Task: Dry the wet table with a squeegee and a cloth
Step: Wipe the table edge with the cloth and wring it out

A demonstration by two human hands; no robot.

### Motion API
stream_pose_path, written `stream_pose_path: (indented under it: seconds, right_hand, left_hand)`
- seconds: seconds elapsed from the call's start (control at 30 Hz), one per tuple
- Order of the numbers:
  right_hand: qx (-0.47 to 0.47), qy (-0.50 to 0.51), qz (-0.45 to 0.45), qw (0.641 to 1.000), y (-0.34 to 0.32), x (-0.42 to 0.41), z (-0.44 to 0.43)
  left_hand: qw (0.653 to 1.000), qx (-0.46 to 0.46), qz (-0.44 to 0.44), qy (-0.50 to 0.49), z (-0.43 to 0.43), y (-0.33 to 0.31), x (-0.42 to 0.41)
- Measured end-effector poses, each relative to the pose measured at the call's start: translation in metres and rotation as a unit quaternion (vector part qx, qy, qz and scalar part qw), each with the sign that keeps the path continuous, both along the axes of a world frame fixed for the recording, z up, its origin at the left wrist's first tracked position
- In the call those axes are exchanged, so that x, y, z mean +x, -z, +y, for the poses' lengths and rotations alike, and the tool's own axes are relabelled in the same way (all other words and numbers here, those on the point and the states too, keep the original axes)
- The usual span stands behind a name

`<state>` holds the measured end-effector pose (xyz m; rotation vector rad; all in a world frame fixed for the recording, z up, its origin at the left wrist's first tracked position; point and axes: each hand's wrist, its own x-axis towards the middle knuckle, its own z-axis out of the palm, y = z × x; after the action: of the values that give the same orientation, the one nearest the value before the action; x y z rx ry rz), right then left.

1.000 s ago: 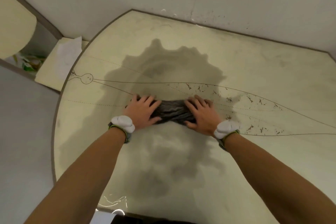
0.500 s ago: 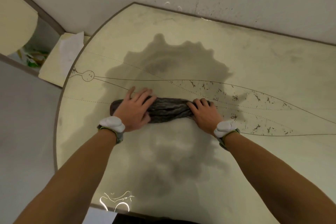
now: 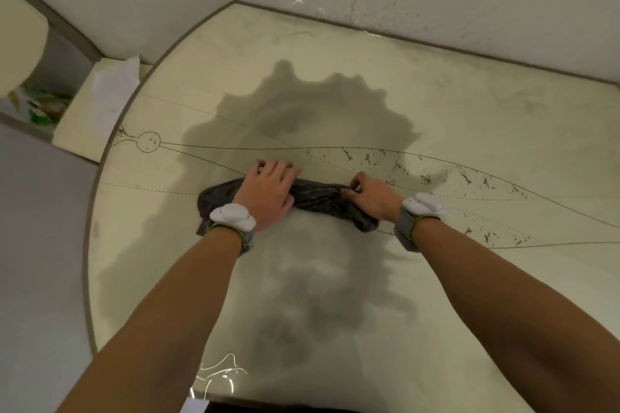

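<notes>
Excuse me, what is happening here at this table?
A person is drying the table with a bunched dark cloth. The left hand presses down on the cloth's left part, and the right hand pinches its right end. The cloth lies near the middle of the table.

Dark woven cloth (image 3: pixel 318 199), crumpled; smooth matt table (image 3: pixel 469 117) (wet patches glossy).

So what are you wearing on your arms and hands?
No sleeves, no gloves. Behind the left hand and right hand sit a left band and a right band: grey straps with yellow-green edges, each topped by a smooth white rounded pod.
</notes>
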<state>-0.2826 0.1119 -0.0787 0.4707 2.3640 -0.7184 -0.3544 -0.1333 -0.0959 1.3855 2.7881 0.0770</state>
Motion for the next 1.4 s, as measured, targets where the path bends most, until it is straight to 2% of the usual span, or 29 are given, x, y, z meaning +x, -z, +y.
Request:
stream_pose_path:
  seconds: [0.1,0.2,0.3,0.37,0.43,0.5,0.63,0.77,0.83,0.93,1.07,1.27,1.33,1.4]
  right_hand:
    - [0.032,0.001,0.015,0.999,0.006,0.003,-0.002]
    - [0.013,0.0,0.024,1.0,0.001,0.003,0.0]
    - [-0.003,0.016,0.042,0.999,-0.011,0.007,-0.002]
    - [-0.029,0.016,0.059,0.998,-0.023,0.013,-0.004]
    - [-0.069,0.013,0.054,0.996,-0.038,0.022,-0.009]
    - [-0.084,-0.016,0.037,0.996,-0.055,0.029,-0.017]
    - [-0.08,-0.067,0.043,0.994,-0.077,0.039,-0.036]
    - [-0.11,-0.033,0.111,0.987,-0.097,0.053,-0.054]
    - [-0.131,-0.007,0.161,0.978,-0.104,0.06,-0.069]
    - [-0.216,0.054,0.22,0.95,-0.108,0.067,-0.091]
    - [-0.299,0.126,0.31,0.894,-0.104,0.078,-0.124]
    - [-0.4,0.266,0.358,0.801,-0.096,0.084,-0.17]
    - [-0.423,0.308,0.369,0.768,-0.097,0.086,-0.182]
    - [-0.425,0.305,0.369,0.768,-0.096,0.087,-0.184]
  left_hand:
    - [0.999,-0.031,-0.03,0.025,0.003,0.015,0.011]
    - [0.995,-0.054,-0.078,-0.017,0.009,0.011,0.006]
    - [0.987,-0.078,-0.136,-0.019,0.017,-0.008,-0.002]
    - [0.975,-0.071,-0.204,-0.058,0.017,-0.023,-0.005]
    - [0.953,-0.068,-0.272,-0.117,0.014,-0.044,-0.009]
    - [0.941,-0.066,-0.299,-0.145,0.007,-0.069,-0.011]
    - [0.937,-0.022,-0.324,-0.126,-0.005,-0.127,-0.007]
    - [0.923,0.002,-0.373,-0.09,-0.013,-0.192,-0.002]
    - [0.916,0.049,-0.39,-0.081,-0.014,-0.219,0.003]
    - [0.872,0.153,-0.459,-0.074,-0.006,-0.241,0.016]
    - [0.825,0.251,-0.501,-0.079,-0.001,-0.248,0.035]
    - [0.722,0.387,-0.561,-0.12,0.013,-0.244,0.066]
    - [0.706,0.399,-0.572,-0.12,0.012,-0.247,0.072]
    - [0.704,0.395,-0.578,-0.117,0.007,-0.249,0.073]
